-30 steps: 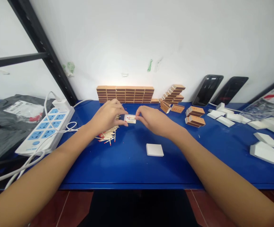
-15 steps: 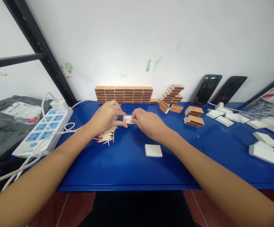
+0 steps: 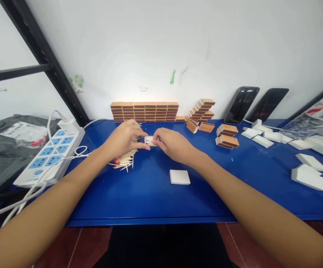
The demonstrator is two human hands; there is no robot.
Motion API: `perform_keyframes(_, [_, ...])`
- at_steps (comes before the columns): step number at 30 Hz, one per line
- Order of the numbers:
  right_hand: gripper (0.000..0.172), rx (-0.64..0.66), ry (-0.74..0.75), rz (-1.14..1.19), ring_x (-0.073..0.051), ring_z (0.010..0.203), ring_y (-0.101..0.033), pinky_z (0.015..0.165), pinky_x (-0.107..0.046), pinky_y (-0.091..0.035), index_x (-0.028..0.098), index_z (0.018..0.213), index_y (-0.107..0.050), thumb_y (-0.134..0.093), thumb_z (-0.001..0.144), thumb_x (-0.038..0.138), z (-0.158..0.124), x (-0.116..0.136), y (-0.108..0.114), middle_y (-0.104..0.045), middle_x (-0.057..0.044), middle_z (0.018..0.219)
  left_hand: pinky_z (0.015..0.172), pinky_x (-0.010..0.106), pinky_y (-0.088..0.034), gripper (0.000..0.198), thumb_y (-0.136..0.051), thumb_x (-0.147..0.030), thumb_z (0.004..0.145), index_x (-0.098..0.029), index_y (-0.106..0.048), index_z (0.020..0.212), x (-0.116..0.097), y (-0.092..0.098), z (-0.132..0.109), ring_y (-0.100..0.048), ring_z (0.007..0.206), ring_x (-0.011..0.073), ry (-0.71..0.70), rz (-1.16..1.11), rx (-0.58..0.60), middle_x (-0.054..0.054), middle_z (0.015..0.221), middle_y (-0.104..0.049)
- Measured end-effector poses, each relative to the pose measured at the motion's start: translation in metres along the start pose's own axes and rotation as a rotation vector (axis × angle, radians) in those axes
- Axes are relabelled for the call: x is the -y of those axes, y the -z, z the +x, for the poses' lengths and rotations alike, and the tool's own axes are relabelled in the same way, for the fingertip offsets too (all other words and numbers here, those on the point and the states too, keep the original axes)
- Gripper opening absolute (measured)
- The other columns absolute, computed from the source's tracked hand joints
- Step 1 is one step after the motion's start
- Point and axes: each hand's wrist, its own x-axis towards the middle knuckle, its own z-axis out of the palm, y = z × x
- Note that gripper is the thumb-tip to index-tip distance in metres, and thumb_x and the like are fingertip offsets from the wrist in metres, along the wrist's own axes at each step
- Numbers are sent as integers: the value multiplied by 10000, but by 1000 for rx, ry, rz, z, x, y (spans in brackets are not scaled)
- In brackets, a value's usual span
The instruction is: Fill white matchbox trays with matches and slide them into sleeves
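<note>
Near the middle of the blue table, a small white matchbox tray (image 3: 149,140) lies between my hands with a few red-tipped matches in it. My left hand (image 3: 125,140) grips its left end between thumb and forefinger. At the tray's right side, the fingertips of my right hand (image 3: 170,144) are closed together over the inside; what they pinch is hidden. A loose heap of matches (image 3: 124,160) lies under and in front of my left hand. Closer to the table's front, a white empty-looking matchbox tray (image 3: 179,177) rests apart from both hands.
Stacked brown matchboxes (image 3: 144,111) form a low wall at the back. More matchboxes (image 3: 227,136) stand to the right, near two leaning phones (image 3: 241,105). White trays (image 3: 309,176) are scattered far right. A power strip (image 3: 51,154) with white cables sits left.
The view has shifted slightly. My right fingers have moved a little within the tray, while my left hand keeps its grip on it.
</note>
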Motion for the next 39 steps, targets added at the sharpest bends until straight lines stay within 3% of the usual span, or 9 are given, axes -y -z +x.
perform_keyframes(8, [112,-148,114,76,-169,848,-568,758,-293,-374,179,1078,-679,-580,1083,231,-4,10,3,-667,-47,1038,864,390,-512,345,-848,-538,892,-225,-850,1038,4,2,0,-651,958,254,22,96,25,83,960,-803])
perform_keyframes(12, [126,-19,268,107,-169,887,-591,796,-298,-419,188,1129,-701,-586,1082,210,-10,26,-6,-661,-58,1109,873,411,-497,268,-824,-418,941,-208,-843,1106,9,2,-1,-633,971,266,51,163,16,85,970,-813])
perform_keyframes(15, [214,109,357,99,-181,957,-604,825,-302,-450,209,1247,-705,-564,1089,181,-15,39,-17,-640,-68,1170,881,412,-488,278,-803,-445,958,-208,-843,1097,11,2,-1,-624,961,261,54,183,2,82,972,-812])
perform_keyframes(20, [340,146,431,81,-170,897,-558,766,-294,-443,252,1351,-691,-458,1121,160,-16,49,-31,-601,-61,1177,871,402,-467,342,-817,-516,933,-207,-841,1077,11,0,-1,-614,935,252,49,186,1,74,952,-800])
perform_keyframes(31, [166,197,336,121,-201,979,-608,832,-318,-458,144,1108,-708,-562,1112,223,-12,54,-28,-637,-93,1152,863,395,-466,363,-838,-518,909,-192,-842,1071,9,2,0,-614,939,258,43,197,9,75,921,-788])
perform_keyframes(39, [106,218,266,183,-188,936,-618,850,-331,-482,163,1049,-675,-588,1092,203,-12,44,-21,-629,-89,1174,860,406,-478,303,-823,-445,942,-177,-834,1083,9,2,0,-606,948,265,33,204,20,83,937,-789])
